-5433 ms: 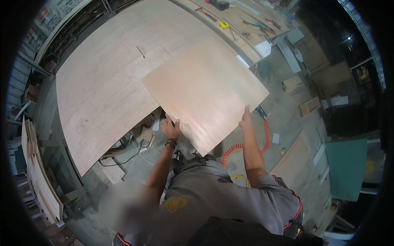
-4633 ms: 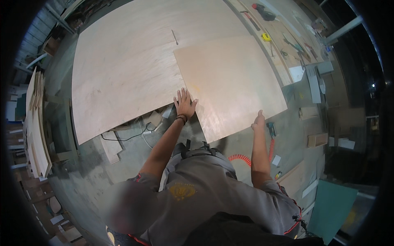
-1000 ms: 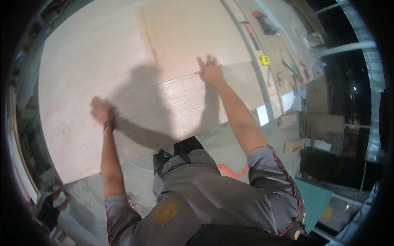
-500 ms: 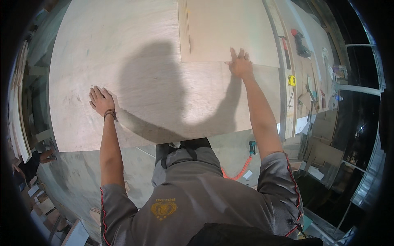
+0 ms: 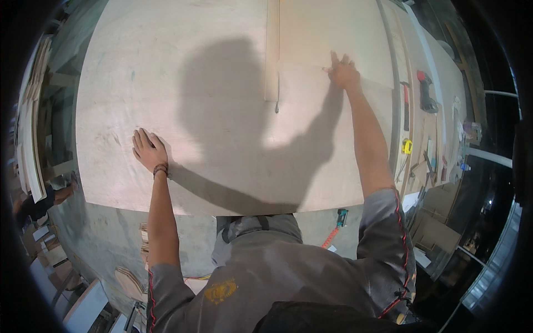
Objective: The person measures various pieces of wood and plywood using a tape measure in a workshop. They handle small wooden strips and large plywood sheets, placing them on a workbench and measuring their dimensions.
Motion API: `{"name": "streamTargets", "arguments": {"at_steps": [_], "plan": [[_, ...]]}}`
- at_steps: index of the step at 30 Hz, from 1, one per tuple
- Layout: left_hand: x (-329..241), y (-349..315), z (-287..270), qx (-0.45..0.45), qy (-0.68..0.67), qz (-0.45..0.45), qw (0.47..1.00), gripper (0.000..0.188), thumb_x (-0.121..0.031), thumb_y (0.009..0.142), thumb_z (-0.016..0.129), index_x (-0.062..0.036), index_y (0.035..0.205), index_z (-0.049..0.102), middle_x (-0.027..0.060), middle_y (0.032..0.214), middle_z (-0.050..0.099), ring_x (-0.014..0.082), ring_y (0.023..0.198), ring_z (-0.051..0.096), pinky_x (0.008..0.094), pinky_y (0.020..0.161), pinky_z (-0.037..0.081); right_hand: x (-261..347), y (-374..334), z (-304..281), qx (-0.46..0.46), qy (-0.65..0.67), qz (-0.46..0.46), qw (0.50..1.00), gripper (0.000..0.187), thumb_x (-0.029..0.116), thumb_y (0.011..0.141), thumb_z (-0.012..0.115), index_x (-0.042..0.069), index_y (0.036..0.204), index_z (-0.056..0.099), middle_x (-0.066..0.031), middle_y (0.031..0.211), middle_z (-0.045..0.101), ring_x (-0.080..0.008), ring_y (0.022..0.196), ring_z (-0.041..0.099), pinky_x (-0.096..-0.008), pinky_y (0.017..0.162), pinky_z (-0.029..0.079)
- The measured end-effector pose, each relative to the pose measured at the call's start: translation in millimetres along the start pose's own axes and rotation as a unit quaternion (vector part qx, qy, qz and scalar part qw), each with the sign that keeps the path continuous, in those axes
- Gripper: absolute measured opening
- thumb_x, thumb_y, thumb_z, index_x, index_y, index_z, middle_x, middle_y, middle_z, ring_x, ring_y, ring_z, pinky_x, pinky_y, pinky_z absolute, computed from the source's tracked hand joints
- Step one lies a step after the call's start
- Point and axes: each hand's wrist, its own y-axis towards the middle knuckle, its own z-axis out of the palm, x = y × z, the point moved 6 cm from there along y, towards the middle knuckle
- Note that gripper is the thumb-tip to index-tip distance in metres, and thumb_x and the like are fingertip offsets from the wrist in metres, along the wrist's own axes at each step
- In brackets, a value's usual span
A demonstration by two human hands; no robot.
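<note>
A large pale plywood sheet (image 5: 127,77) lies flat in front of me. My left hand (image 5: 149,150) rests flat on its left part, fingers stretched out, a beaded bracelet at the wrist. On the far right part lies a smaller thin panel (image 5: 344,33). My right hand (image 5: 343,73) is spread over this panel's near edge, holding nothing. Along the panel's left side runs a narrow wooden strip (image 5: 271,72). Beside the strip is a thin dark line ending in a small metal tip (image 5: 277,107); its kind I cannot make out.
Right of the sheet lie a red-and-black power tool (image 5: 426,94), a red-handled tool (image 5: 406,102) and a yellow tape measure (image 5: 407,146). A teal tool (image 5: 342,216) with a coiled orange hose is below the near edge. At left, another person's arm (image 5: 64,194) shows beside stacked boards (image 5: 34,116).
The view has shifted, so the sheet and both hands appear further right. The strip and metal tip now reach nearer to me, past the panel's near edge. Both hands stay flat.
</note>
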Motion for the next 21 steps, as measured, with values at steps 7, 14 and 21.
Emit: {"name": "streamTargets", "arguments": {"at_steps": [7, 14, 21], "plan": [[-9, 2, -5, -0.011, 0.014, 0.003, 1.000, 0.052, -0.035, 0.098, 0.042, -0.0118, 0.144, 0.047, 0.0089, 0.152, 0.042, 0.0270, 0.142, 0.034, 0.0464, 0.116, 0.024, 47, 75, -32, -0.062, -0.065, -0.080, 0.993, 0.065, 0.057, 0.094, 0.049, 0.021, 0.147, 0.040, -0.0201, 0.124, 0.063, -0.0375, 0.114, 0.061, -0.0510, 0.088, 0.051], [-34, 21, -7, -0.045, -0.049, -0.005, 0.998, 0.045, -0.025, 0.092, 0.053, -0.0092, 0.134, 0.056, 0.0173, 0.130, 0.057, 0.0367, 0.121, 0.050, 0.0480, 0.104, 0.036, 29, 127, -57, -0.041, 0.242, -0.163, 0.956, 0.046, 0.046, 0.096, 0.047, 0.016, 0.126, 0.065, -0.0160, 0.119, 0.067, -0.0337, 0.115, 0.061, -0.0462, 0.096, 0.049], [-298, 66, -14, 0.128, -0.166, 0.321, 0.924, 0.059, -0.040, 0.091, 0.061, -0.0186, 0.143, 0.047, 0.0186, 0.123, 0.059, 0.0340, 0.105, 0.061, 0.0450, 0.088, 0.050, -173, 101, 12, -0.113, 0.169, 0.305, 0.931, 0.058, 0.051, 0.086, 0.059, 0.012, 0.130, 0.060, -0.0231, 0.136, 0.049, -0.0413, 0.128, 0.046, -0.0529, 0.103, 0.042]]}}
